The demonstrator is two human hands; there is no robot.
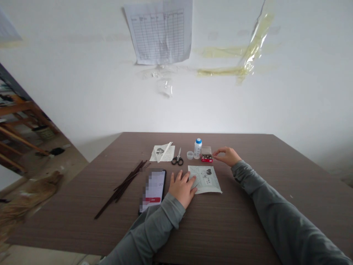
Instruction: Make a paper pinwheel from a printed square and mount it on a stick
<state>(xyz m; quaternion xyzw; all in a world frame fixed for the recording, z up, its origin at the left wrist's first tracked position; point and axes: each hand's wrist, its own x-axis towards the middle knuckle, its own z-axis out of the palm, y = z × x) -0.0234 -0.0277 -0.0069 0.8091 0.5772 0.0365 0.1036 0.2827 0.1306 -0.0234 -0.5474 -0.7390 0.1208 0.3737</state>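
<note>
My left hand [182, 187] lies flat on the brown table [248, 213], fingers stretched out, its fingertips on the left edge of a printed paper sheet [206, 178]. My right hand [227, 155] hovers just right of a small red tin [206, 157] with its clear lid up. Its thumb and forefinger are pinched together; whatever is between them is too small to make out. Both arms wear grey sleeves.
A white bottle with a blue cap [198, 148] and a small clear cap [190, 155] stand beside the tin. Scissors [178, 158], a folded paper piece [162, 152], a bundle of thin dark sticks [122, 187] and a phone [153, 189] lie to the left.
</note>
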